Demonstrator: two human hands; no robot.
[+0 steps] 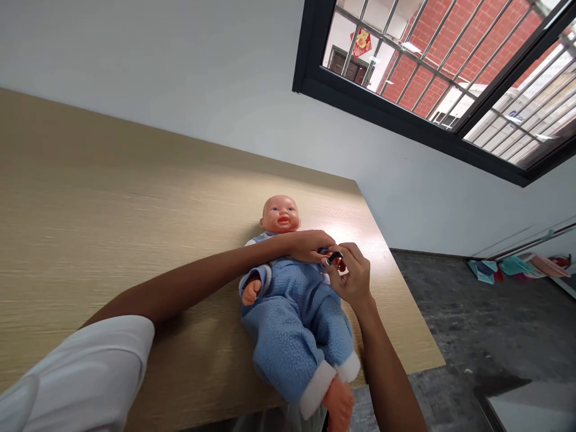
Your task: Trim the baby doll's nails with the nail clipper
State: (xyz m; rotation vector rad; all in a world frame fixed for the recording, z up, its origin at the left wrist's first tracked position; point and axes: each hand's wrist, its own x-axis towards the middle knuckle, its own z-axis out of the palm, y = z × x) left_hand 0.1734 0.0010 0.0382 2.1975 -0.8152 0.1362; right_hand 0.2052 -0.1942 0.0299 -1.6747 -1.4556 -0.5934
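At the bottom left, a white sleeve leads into the person's left forearm, which crosses the frame above the doll's belly. The right forearm rises from the bottom edge beside the doll's legs.

A baby doll lies on its back on the worktop, dressed in a blue fleece romper with white cuffs. Its long axis runs almost straight up the frame, tilted slightly: the bare foot points toward the bottom edge and the head toward the worktop's far edge. One small plastic hand rests at its side, on the left of the frame.

The left hand lies across the doll's upper chest, its fingers curled toward the right of the frame. Whether its grip is closed on anything cannot be told, since the fingers hide what is beneath them. The right hand is just beside it, with fingers pressed together, pinching a small dark object with a red part showing below it – too small to identify – right at the chest of the romper.

Beyond the worktop's right edge lies a grey speckled floor, with scattered teal and pink papers at the right of the frame. Higher up is a white wall – and at the upper right, a dark-framed barred window looks out on red brick.
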